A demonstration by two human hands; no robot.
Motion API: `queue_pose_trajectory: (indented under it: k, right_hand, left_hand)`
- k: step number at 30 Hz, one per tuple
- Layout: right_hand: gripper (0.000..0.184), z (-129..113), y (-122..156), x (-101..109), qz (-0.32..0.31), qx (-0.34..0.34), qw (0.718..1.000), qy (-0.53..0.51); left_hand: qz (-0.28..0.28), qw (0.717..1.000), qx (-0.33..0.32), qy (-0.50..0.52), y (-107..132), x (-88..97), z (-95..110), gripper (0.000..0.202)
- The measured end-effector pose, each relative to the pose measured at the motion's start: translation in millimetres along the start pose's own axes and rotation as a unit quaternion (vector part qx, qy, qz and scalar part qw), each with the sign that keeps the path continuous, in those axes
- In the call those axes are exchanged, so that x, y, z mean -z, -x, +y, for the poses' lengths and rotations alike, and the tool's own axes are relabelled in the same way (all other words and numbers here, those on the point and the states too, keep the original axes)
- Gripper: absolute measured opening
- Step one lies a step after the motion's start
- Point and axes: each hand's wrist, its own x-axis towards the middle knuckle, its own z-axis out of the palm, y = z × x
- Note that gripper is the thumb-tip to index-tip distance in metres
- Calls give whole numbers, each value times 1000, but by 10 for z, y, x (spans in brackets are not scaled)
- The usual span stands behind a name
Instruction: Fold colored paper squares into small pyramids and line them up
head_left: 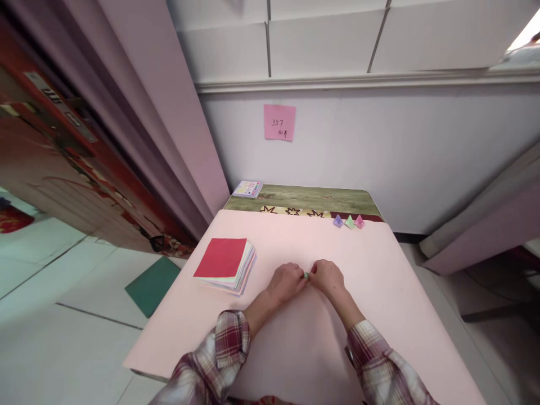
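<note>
My left hand (289, 280) and my right hand (328, 276) meet over the middle of the pink-covered table. Between their fingertips is a small piece of green folded paper (306, 275), mostly hidden by the fingers. Both hands are closed in a pinch on it. To the left of my hands lies a stack of coloured paper sheets (225, 259) with a red sheet on top. Three small folded paper shapes stand in a row near the far edge: a purple one (338, 221), a light green one (350, 223) and a pink one (359, 221).
A small packet (248, 189) lies at the table's far left corner. On the wall hangs a pink note (279, 122) with handwriting. A dark green sheet (153, 286) is on the floor at left, beside a purple curtain (169, 112).
</note>
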Motion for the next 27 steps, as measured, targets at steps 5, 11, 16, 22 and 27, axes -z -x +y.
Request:
queue_pose_trajectory:
  k: [5,11,16,22,27]
  right_hand:
    - [13,37,2,-14,-6,5,1000,-17]
    - [15,37,25,-27,-8,8,999,-33]
    - [18,19,53,-29,-8,8,1000,-24]
    - [19,-16,82,22,-13,10,1000,0]
    - [18,-36,83,68,-20,14,1000,14]
  left_hand:
    - [-29,997,68,-3,-57,24,65,21]
    - [-37,993,106,-20,-115,9,156,24]
    - [-33,994,99,-30,-128,24,251,28]
    - [-36,992,113,-33,-148,50,303,27]
    - [-36,992,119,-32,-154,27,325,29]
